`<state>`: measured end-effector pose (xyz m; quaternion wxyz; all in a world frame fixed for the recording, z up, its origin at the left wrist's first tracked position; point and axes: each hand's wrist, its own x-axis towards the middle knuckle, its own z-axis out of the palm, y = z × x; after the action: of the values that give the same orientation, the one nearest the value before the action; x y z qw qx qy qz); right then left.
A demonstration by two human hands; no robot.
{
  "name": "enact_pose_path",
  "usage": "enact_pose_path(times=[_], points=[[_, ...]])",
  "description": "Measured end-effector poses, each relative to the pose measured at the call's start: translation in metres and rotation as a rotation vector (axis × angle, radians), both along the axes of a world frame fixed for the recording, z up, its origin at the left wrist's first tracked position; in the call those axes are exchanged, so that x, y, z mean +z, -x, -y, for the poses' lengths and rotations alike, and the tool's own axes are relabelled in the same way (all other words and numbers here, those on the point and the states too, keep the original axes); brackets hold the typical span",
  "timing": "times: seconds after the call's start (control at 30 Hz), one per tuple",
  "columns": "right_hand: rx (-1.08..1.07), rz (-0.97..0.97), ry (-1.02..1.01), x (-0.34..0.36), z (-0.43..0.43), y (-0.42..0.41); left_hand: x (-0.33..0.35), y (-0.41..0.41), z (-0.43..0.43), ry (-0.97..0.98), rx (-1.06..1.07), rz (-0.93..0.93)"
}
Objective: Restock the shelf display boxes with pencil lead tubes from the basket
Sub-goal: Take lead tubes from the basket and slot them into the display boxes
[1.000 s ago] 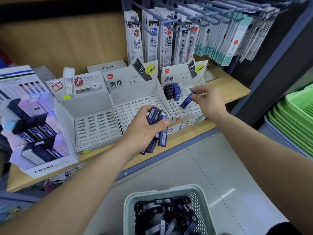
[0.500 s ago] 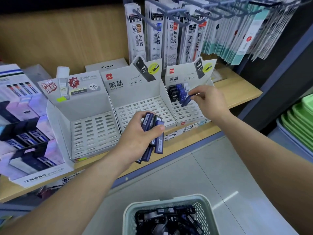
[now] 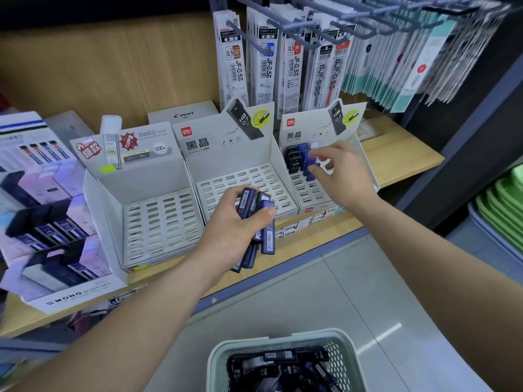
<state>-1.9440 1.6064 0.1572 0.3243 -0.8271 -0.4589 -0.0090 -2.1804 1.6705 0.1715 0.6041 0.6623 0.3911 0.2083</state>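
Head view. Left hand (image 3: 235, 230) grips a bundle of blue lead tubes (image 3: 267, 227), long axes pointing shelfward, left of and nearer than the right hand (image 3: 342, 176). Right hand reaches the standing tubes (image 3: 304, 155) in the right display box (image 3: 307, 190); whether it pinches one cannot be told. Basket (image 3: 218, 363) below, stocked.

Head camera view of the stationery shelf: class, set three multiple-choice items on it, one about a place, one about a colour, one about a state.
1. Which display box already has standing tubes? A. left B. middle C. right box
2. What colour are the held tubes in the left hand? A. red B. dark blue C. yellow
3. What is the left hand doing? A. hanging empty B. reaching into a basket C. gripping a bunch
Answers: C, black and blue ones stand at that box's back; B, they look dark blue; C, its fingers wrap the bunch.
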Motion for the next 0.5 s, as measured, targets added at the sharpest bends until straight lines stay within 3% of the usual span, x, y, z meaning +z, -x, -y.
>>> enact_pose_path(times=[0.07, 0.23, 0.33, 0.5], points=[[0.035, -0.186, -0.030, 0.016, 0.008, 0.021, 0.003, -0.001, -0.001, 0.014, 0.023, 0.009], [0.156, -0.885, -0.103, 0.047, 0.042, 0.093, 0.010, -0.001, -0.001, 0.042, 0.075, 0.079], [0.199, -1.043, -0.032, 0.053, 0.056, 0.127, 0.014, -0.001, 0.002, 0.042, 0.095, 0.119], [0.137, -1.096, -0.165, 0.053, 0.062, 0.140, 0.020, -0.003, 0.006, 0.005, 0.077, 0.134]])
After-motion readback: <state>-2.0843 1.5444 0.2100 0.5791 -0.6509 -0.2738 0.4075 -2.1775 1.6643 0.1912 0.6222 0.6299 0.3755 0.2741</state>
